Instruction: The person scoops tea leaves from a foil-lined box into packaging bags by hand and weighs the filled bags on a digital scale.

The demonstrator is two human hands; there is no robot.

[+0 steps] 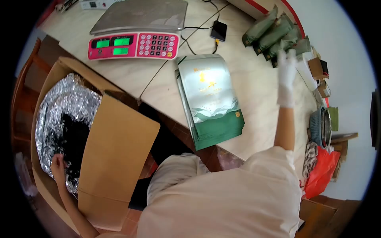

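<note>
My left hand [58, 163], bare, is closed at the inner edge of the silver foil liner [59, 97] in a cardboard box [119, 139]; what it holds, if anything, is too small to make out. Dark loose material [73, 139] lies in the liner beside it. My right hand [286, 65], in a white glove, reaches to the filled green pouches [274, 35] at the table's back right. Its fingers look spread near the lowest pouches, and nothing shows in them. A stack of flat silver and green bags [210, 91] lies on the table between the hands.
A pink scale [133, 46] with a steel plate [143, 16] stands at the back left of the table [262, 119]. A black phone-like device [218, 31] with cables lies behind the bags. At the right are small boxes, a basket [316, 123] and a red bag [322, 170].
</note>
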